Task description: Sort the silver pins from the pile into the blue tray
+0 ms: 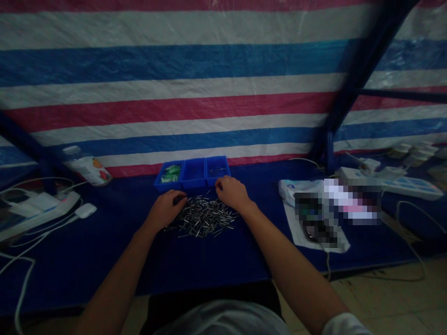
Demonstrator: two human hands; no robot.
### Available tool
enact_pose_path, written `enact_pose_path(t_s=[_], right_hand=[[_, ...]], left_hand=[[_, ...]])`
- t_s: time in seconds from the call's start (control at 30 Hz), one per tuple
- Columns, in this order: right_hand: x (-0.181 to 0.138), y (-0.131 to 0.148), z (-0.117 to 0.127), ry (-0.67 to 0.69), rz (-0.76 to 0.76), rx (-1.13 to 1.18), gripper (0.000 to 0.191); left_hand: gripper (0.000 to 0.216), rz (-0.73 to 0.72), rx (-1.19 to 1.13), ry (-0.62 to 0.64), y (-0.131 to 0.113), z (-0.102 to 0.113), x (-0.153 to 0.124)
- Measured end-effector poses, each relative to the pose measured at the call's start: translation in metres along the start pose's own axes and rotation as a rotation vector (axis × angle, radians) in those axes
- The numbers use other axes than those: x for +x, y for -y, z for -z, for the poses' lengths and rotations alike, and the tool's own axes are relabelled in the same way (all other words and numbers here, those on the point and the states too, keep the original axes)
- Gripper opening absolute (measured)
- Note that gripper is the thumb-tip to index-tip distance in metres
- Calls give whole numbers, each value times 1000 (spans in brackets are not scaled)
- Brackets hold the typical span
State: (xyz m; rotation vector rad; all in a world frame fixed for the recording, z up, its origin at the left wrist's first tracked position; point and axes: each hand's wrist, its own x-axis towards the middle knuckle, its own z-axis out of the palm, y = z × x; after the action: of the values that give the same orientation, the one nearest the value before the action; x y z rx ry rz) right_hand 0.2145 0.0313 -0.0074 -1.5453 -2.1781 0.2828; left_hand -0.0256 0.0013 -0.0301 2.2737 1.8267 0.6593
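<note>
Behind the dark blue tabletop (pixel 202 265) hangs a plastic sheet (pixel 174 107) striped in red, white and blue. A thick blue post (pixel 366 51) slants down at the right, with a white power strip (pixel 415 186) near its foot; another power strip (pixel 52 209) lies at the far left among white cables. Well to the right of the hands, a sheet of white paper (pixel 293 228) lies under pixelated items too blurred to name. Near the middle stands a blue tray (pixel 193 184) with three compartments in a row, and just in front of it a heap of thin metal pins (pixel 206 216) lies loose on the tabletop. A drink bottle (pixel 87 167) leans at the back left. The left hand (pixel 169 208) is at the heap's left edge, its fingers curled; the right hand (pixel 233 191) is at the heap's back right, close to the tray, fingers bent down. Whether either hand's fingers grip anything, I cannot tell. Small green packets (pixel 171 173) fill the tray's left compartment.
</note>
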Motion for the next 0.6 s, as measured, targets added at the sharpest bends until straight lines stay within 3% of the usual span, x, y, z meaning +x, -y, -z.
enact_pose_path(t_s=[0.2, 0.6], right_hand=[[-10, -3, 10, 74, -60, -305, 28], [-11, -8, 12, 147, -66, -255, 28]], left_hand=[[32, -8, 8, 5, 0, -1, -1], [33, -11, -8, 7, 0, -1, -1]])
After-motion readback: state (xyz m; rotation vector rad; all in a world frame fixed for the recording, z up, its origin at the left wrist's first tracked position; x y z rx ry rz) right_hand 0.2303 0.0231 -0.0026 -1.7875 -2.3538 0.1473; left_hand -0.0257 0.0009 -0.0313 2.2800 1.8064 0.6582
